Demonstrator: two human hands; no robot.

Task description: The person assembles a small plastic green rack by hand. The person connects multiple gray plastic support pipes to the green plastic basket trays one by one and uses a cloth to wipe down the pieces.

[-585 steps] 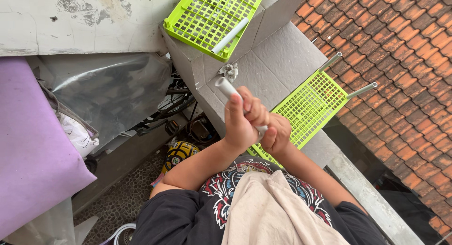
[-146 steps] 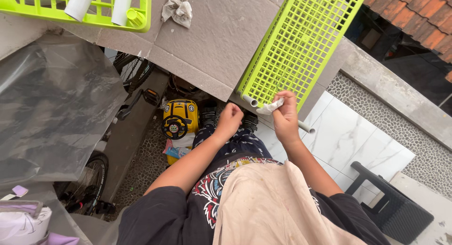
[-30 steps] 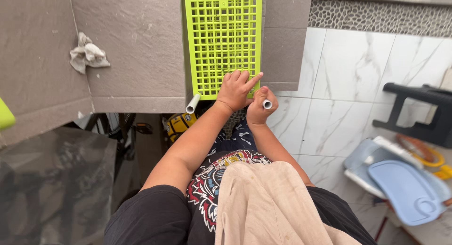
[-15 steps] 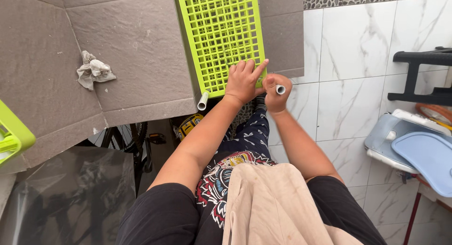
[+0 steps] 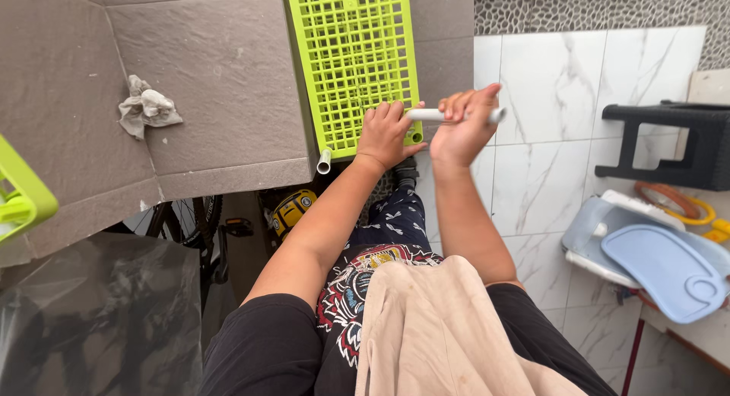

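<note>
A bright lime-green plastic grid panel [image 5: 353, 61] lies flat on a grey tiled ledge [image 5: 220, 76], its long side running away from the person and its far end cut off by the top of the picture. It is a lattice of small square openings with a solid rim, and a short white tube end [image 5: 325, 162] sticks out at its near left corner, over the ledge's edge. The left hand [image 5: 386, 132] rests on the panel's near right corner with fingers spread and fairly flat, pressing on the grid without closing round anything. The right hand [image 5: 461, 130] is curled firmly round a white pipe [image 5: 430, 115] that lies level, just right of the panel; one end reaches towards the left hand's fingertips and the other shows just past the right hand's far side. Whether the pipe touches the panel cannot be told. A crumpled grey rag [image 5: 147, 108] sits on the ledge, well left of the panel. At the left edge a second green piece [image 5: 23, 198] is mostly cut off. On the right, a dark plastic stool [image 5: 669, 141] and pale blue tray parts [image 5: 654, 251] lie partly out of view.
</note>
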